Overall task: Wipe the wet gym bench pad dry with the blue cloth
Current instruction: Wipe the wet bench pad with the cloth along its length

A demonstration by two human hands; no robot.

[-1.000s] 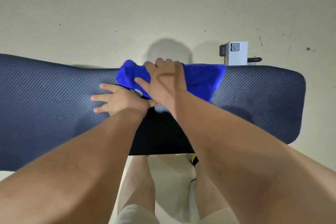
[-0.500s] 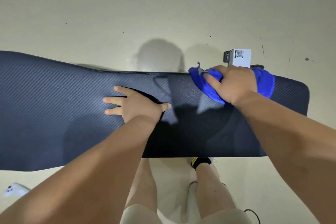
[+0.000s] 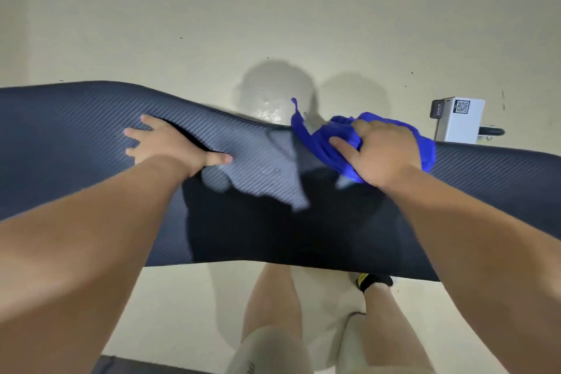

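The dark blue ribbed gym bench pad [image 3: 76, 130] runs across the whole view from left to right. My right hand [image 3: 382, 152] presses the bunched blue cloth [image 3: 321, 143] down on the pad near its far edge, right of centre, with fingers gripping the fabric. A corner of the cloth sticks up past the far edge. My left hand [image 3: 170, 143] lies flat on the pad left of centre, fingers spread, holding nothing. A lighter patch shows on the pad between the two hands.
A white box with a QR label [image 3: 458, 120] sits on the pale floor [image 3: 273, 9] behind the pad at right, next to a black handle. My legs and a black-socked foot [image 3: 373, 281] stand below the pad's near edge.
My right hand has dragged the cloth from the pad's middle to the right, then slightly back toward centre. My left hand stays flat on the pad.
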